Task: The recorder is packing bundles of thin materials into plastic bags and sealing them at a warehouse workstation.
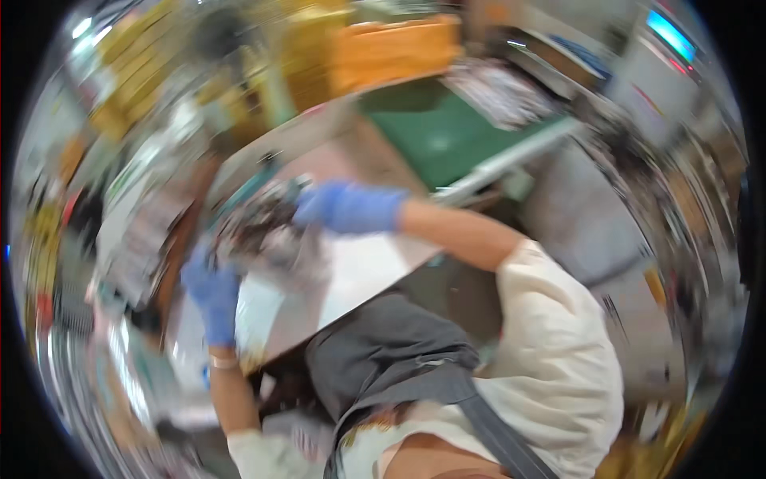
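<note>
A clear plastic bag with a dark, jumbled mass inside is between my two gloved hands, over the white tabletop. My right hand, in a blue glove, is closed on the bag's right upper edge. On the other side my left hand, gloved in blue too, grips the bag's left edge with bent fingers. Motion blurs the bag and both sets of fingertips, so the kind of items inside cannot be made out. A teal strip lies just beyond the bag.
Beyond the table, to the right, is a green conveyor-like surface with a pale rail and a pile of plastic packets. An orange crate stands behind it. Stacked wrapped packages border the table's left.
</note>
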{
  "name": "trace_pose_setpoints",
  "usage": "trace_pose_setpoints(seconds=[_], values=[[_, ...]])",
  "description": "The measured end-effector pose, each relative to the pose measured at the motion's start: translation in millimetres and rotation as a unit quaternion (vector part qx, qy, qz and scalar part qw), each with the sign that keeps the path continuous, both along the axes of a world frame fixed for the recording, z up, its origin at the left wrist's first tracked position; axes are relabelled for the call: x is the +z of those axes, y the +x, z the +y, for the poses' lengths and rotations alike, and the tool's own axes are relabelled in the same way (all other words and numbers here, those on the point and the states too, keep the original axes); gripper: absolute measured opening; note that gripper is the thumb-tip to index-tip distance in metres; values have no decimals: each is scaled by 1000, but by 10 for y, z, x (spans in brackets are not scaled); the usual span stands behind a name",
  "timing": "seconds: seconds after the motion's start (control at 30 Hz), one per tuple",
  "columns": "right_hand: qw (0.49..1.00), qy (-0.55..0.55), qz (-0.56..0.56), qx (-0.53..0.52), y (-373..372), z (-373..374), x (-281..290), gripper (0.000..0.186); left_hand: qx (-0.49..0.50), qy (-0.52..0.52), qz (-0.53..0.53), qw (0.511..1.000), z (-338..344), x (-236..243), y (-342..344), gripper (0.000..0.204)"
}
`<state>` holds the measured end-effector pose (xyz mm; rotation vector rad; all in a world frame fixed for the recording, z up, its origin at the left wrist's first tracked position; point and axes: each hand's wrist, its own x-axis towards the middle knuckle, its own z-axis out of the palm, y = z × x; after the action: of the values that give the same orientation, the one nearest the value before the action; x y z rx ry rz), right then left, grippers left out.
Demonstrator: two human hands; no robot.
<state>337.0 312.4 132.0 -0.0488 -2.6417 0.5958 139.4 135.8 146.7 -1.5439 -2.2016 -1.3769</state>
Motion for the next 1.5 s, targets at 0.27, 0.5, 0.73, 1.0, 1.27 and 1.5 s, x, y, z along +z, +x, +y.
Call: trace_pose_setpoints(seconds=[0.27,0.5,0.73,1.0,1.27,1.5], values=[[992,11,124,32,-146,-311,812,21,-29,63,-319,945,-377,475,-219,10],[910,292,254,-146,-369,-902,332,38,-162,118,-210,957,-167,179,198,8],[943,166,280,-68,-1108,109,249,17,-206,39,-261,942,430,-1098,93,67],[915,-151,293,-234,-2286,881,-638,18,-194,-102,-601,768,1146,-1919,-585,54],[769,-603,133,-168,-1868,1215,-1402,13,-39,-327,-528,782,531,-1646,-1621,78],[810,-563,71,-147,-1799,1460,-1596,12,367,-117,-534,753,-1466,-1541,535,91]])
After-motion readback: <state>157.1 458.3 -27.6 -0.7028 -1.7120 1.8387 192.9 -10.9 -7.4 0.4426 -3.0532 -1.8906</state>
